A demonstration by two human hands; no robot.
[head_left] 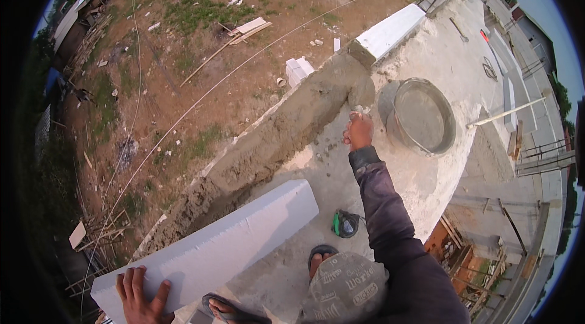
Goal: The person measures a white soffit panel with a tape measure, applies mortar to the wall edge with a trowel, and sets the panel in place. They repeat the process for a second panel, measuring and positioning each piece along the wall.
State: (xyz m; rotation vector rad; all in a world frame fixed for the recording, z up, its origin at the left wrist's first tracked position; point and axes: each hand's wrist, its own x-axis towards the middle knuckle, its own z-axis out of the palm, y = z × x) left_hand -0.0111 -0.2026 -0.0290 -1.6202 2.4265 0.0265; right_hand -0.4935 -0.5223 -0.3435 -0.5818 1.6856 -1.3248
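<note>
My left hand (144, 297) lies with spread fingers on the near end of a long white lightweight concrete block (225, 232). This block rests at a slant beside a thick bed of wet grey mortar (262, 141) along the slab's edge. My right arm reaches forward, and my right hand (358, 131) is closed round the handle of a trowel (362, 91). Its blade, smeared with mortar, is at the far end of the bed, near a white block (393, 31) set in line. Right of that hand stands a round bucket (425, 115) holding grey mortar.
A green and black tape measure (345, 224) lies on the slab near my sandalled feet. Farther right are a hammer-like tool (459, 29), a wooden stick (506, 112) and an open drop. Beyond the mortar edge, dirt ground lies far below, and a thin line (244, 82) spans that side.
</note>
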